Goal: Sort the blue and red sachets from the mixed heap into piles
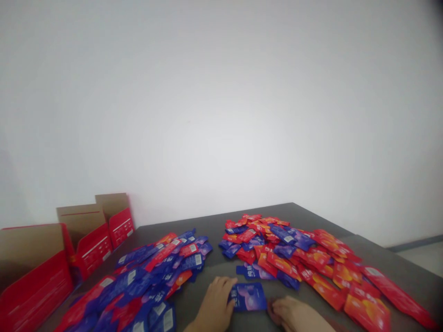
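A blue packet (249, 296) with pale lettering and a rounded purple picture lies in front of me at the bottom centre. My left hand (216, 302) grips its left end, fingers above and thumb below. Close to the packet's right end is my right hand (292, 313), its fingers curled together. Whether anything is in those fingers is hidden by blur and by the hand itself. Just beyond, another blue packet (254, 272) lies flat at the near edge of the right-hand pile.
A heap of blue and red packets (138, 281) spreads over the left of the dark table (207, 226). Mostly red-orange packets (311, 258) pile up on the right. Several open red cardboard boxes (92, 246) line the left edge. Behind stands a white wall (221, 115).
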The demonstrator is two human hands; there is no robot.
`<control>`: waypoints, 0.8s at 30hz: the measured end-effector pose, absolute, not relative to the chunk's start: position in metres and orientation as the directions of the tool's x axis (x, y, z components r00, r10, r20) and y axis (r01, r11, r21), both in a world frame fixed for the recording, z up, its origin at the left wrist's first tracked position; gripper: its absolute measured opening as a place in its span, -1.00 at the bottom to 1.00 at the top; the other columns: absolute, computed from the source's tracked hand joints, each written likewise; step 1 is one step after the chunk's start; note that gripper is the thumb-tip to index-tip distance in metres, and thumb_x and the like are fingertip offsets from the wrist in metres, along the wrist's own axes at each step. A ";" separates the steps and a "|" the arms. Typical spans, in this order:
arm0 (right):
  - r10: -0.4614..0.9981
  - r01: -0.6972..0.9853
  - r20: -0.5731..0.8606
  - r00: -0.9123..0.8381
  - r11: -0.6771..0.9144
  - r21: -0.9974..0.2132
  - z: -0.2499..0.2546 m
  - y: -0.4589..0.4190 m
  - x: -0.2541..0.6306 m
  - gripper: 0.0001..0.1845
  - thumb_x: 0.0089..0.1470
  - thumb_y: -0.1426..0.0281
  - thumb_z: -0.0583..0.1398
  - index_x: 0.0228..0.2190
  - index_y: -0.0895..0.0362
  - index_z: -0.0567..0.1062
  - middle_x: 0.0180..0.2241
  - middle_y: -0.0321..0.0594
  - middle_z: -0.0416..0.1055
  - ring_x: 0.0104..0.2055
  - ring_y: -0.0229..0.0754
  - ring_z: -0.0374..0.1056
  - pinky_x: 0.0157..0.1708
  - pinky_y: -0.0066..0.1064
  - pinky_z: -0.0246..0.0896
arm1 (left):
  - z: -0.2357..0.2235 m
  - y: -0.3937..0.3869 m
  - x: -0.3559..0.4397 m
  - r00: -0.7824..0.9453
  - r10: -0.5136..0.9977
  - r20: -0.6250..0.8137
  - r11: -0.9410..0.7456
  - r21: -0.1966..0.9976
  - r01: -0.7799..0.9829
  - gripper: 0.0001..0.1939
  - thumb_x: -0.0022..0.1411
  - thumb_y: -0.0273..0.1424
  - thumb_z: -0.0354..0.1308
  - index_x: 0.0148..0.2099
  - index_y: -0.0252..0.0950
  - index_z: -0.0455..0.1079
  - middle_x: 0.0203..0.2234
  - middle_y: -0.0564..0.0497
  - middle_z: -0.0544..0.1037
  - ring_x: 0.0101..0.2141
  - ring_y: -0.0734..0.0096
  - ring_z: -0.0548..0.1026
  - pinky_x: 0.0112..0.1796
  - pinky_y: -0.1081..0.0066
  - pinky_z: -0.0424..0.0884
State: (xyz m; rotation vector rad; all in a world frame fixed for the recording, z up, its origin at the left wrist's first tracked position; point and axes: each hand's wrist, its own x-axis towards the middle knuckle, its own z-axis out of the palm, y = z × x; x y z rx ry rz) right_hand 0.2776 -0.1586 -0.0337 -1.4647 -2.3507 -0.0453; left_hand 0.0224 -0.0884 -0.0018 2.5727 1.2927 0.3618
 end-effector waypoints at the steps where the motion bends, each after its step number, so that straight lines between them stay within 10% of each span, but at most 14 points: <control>1: 0.874 0.863 0.340 -0.347 0.440 -0.249 -0.021 -0.160 0.282 -0.63 0.16 0.49 0.03 -0.12 0.04 0.56 -0.13 -0.22 0.55 -0.14 -0.15 0.45 -0.09 -0.39 0.33 | 0.000 -0.085 0.020 0.539 0.837 0.094 -0.533 0.366 0.763 -0.40 0.18 -0.49 0.06 0.28 -0.26 0.16 0.21 -0.11 0.25 0.21 0.09 0.13 0.19 0.17 0.01; 5: 0.861 0.845 0.487 -0.144 0.363 -0.393 0.019 -0.148 0.278 -0.57 0.26 0.36 -0.04 0.06 0.04 0.44 0.08 -0.16 0.41 0.11 -0.10 0.31 0.13 -0.20 0.18 | 0.004 -0.074 0.020 0.475 0.880 0.032 -0.432 0.472 0.769 -0.41 0.01 -0.48 0.18 0.13 -0.32 0.24 0.06 -0.14 0.37 0.08 0.09 0.27 0.06 0.25 0.17; 9: 0.815 0.845 0.513 -0.271 0.456 -0.279 0.013 -0.122 0.245 -0.54 0.21 0.46 -0.02 0.09 0.10 0.41 0.13 -0.13 0.36 0.14 -0.11 0.26 0.16 -0.19 0.13 | 0.001 -0.068 0.017 0.441 0.898 -0.010 -0.360 0.562 0.745 -0.60 -0.07 -0.48 0.24 -0.14 -0.26 0.26 -0.21 0.01 0.46 -0.15 0.21 0.39 -0.18 0.37 0.26; 15: 0.747 0.868 0.471 -0.470 0.487 0.095 -0.053 -0.099 0.205 -0.50 0.05 0.54 0.15 0.07 0.22 0.43 0.05 -0.08 0.44 -0.02 -0.06 0.35 0.00 -0.32 0.23 | -0.008 -0.057 -0.002 0.587 0.809 -0.005 -0.395 0.735 0.551 -0.41 -0.06 -0.69 -0.01 0.05 -0.22 0.17 -0.31 0.11 0.43 -0.26 0.39 0.41 -0.22 0.47 0.26; 24: 0.640 0.762 0.442 -0.629 0.619 0.189 -0.046 -0.113 0.194 -0.47 0.04 0.33 0.23 0.06 0.21 0.41 0.04 -0.16 0.45 -0.04 -0.13 0.34 0.01 -0.42 0.18 | -0.023 -0.060 0.001 0.527 0.842 0.116 -0.440 0.714 0.545 -0.23 -0.05 -0.64 -0.02 0.27 -0.28 0.09 -0.12 -0.05 0.41 -0.12 0.28 0.38 -0.05 0.35 0.23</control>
